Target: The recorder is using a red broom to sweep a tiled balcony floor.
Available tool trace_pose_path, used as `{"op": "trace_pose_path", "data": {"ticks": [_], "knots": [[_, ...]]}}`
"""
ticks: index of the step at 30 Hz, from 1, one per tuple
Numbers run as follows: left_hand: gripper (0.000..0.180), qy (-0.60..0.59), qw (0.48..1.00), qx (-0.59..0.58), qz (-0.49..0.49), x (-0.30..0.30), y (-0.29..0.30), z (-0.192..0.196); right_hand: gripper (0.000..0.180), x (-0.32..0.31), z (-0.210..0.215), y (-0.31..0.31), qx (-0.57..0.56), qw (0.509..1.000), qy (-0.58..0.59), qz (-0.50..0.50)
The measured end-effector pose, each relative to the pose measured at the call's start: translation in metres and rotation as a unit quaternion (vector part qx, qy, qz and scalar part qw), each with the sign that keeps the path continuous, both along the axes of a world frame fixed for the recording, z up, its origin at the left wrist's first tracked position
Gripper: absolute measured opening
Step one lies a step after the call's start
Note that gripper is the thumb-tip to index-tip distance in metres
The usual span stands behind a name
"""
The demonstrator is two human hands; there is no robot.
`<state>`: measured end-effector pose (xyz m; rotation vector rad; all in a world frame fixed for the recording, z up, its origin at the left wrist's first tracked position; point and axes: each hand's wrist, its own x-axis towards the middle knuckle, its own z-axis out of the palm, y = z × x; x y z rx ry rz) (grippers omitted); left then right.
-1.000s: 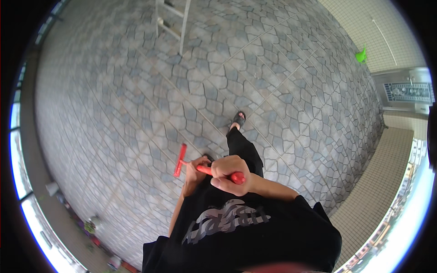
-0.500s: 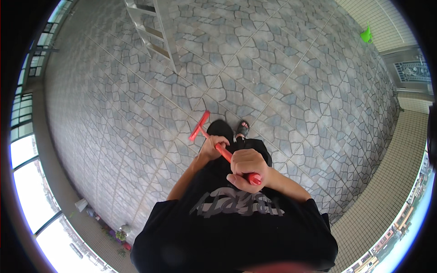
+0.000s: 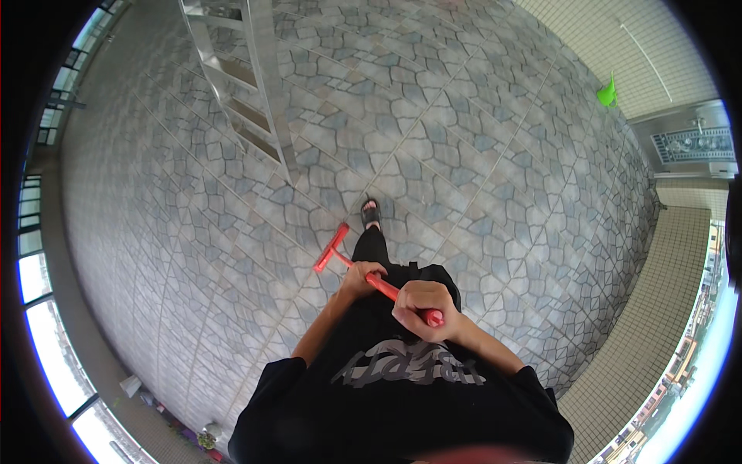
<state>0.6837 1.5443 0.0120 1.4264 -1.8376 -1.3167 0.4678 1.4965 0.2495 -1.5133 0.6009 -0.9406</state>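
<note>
A red long-handled tool with a T-shaped head point(image 3: 332, 247) slants across in front of my body. Whether its head is a brush or a squeegee I cannot tell. My left hand point(image 3: 362, 279) is wrapped round the handle, on the side nearer the head. Close to my shirt, my right hand point(image 3: 424, 307) grips the rounded butt end, which pokes out past the fingers. The head lies beyond my left hand, left of my foot in a black sandal point(image 3: 371, 211); contact with the floor cannot be made out.
An aluminium ladder point(image 3: 239, 97) stands ahead to the left. Stone-patterned paving point(image 3: 433, 155) spreads all round. At the far right are a green plastic object point(image 3: 607, 93) and a metal door point(image 3: 690, 145). A tiled low wall point(image 3: 649, 294) borders the right, with potted plants point(image 3: 206, 439) at lower left.
A step has brought the ladder and far wall nearer, and a different foot now shows in front. Both hands keep their hold; the tool sits slightly lower in view.
</note>
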Motion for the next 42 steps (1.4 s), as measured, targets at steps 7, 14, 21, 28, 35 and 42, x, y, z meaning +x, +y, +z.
{"op": "trace_pose_path", "data": {"ticks": [7,14,21,28,35,42], "knots": [[0.014,0.07,0.996,0.023,0.039,0.06,-0.091,-0.017,0.026,0.068,0.002,-0.115,-0.025,0.998,0.03,0.039],[0.013,0.016,0.998,0.053,-0.039,0.084,-0.174,0.008,0.029,0.08,-0.009,-0.168,-0.044,0.998,-0.011,0.049],[0.01,-0.007,0.992,-0.029,-0.122,0.056,-0.254,0.0,0.033,0.048,-0.015,-0.179,-0.056,0.996,-0.029,-0.063],[0.008,-0.043,0.983,-0.125,-0.127,0.01,-0.31,-0.039,0.026,0.011,-0.085,-0.172,-0.087,0.977,-0.039,-0.19],[0.03,-0.049,0.968,-0.229,0.09,-0.091,-0.242,-0.085,0.027,-0.032,-0.138,-0.113,-0.077,0.964,-0.028,-0.253],[0.039,-0.011,0.987,-0.136,0.08,-0.141,-0.112,-0.054,0.035,-0.093,-0.08,-0.058,-0.166,0.982,0.003,-0.093]]}}
